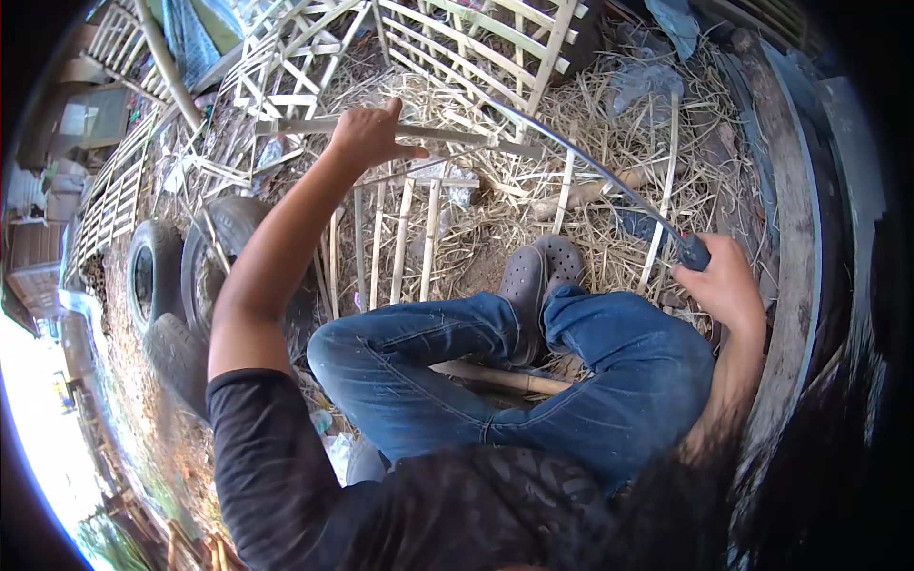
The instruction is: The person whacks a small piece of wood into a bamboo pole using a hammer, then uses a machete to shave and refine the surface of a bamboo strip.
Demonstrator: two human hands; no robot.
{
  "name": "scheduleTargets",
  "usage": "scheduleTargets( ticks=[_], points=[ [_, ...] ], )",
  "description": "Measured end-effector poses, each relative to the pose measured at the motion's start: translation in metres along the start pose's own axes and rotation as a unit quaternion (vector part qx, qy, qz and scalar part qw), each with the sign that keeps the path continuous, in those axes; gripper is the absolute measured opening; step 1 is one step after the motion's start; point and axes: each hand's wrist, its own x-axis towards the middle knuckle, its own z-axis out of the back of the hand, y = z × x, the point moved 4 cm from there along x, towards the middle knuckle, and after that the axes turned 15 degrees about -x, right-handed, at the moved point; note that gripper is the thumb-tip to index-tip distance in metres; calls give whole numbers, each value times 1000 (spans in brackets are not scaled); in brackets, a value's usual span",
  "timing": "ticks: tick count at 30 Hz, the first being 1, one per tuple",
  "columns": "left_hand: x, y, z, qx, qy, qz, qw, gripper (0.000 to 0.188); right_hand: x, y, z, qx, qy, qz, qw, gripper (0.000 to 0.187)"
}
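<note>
My right hand [725, 284] is closed around the dark handle of a machete [614, 176]. Its long, narrow blade reaches up and left over the straw-littered ground. My left hand [367, 135] lies across a bamboo strip [447, 134], with the thumb stretched to one side of it and the index finger to the other. The remaining fingers are hidden, so I cannot tell whether they curl around the strip. The blade passes just above the strip's right end, and I cannot tell whether they touch.
Several split bamboo pieces [403, 243] lie before my shoes [526, 285]. Bamboo lattice panels [476, 43] stand beyond, and old tires [152, 271] at left. A weathered wooden beam [788, 219] runs along the right. A plastic bag [643, 90] lies among the shavings.
</note>
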Motion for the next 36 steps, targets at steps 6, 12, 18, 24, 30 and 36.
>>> scheduleTargets(
  ticks=[6,12,18,24,30,36],
  points=[
    [-83,14,0,-264,66,130,953,109,12,16,-21,45,3,70,997,26],
    [-147,-38,0,-487,60,151,858,91,17,83,-46,155,90,167,970,26],
    [-181,-93,-15,-760,76,131,632,83,14,101,-49,139,50,184,972,28],
    [-185,-105,-31,-880,98,83,457,56,5,103,-47,176,46,189,965,29],
    [-163,-73,-53,-959,25,-37,281,65,6,92,-51,156,77,181,968,25],
    [-148,-37,-43,-970,-37,-97,222,94,10,88,-52,168,63,176,968,25]
  ],
)
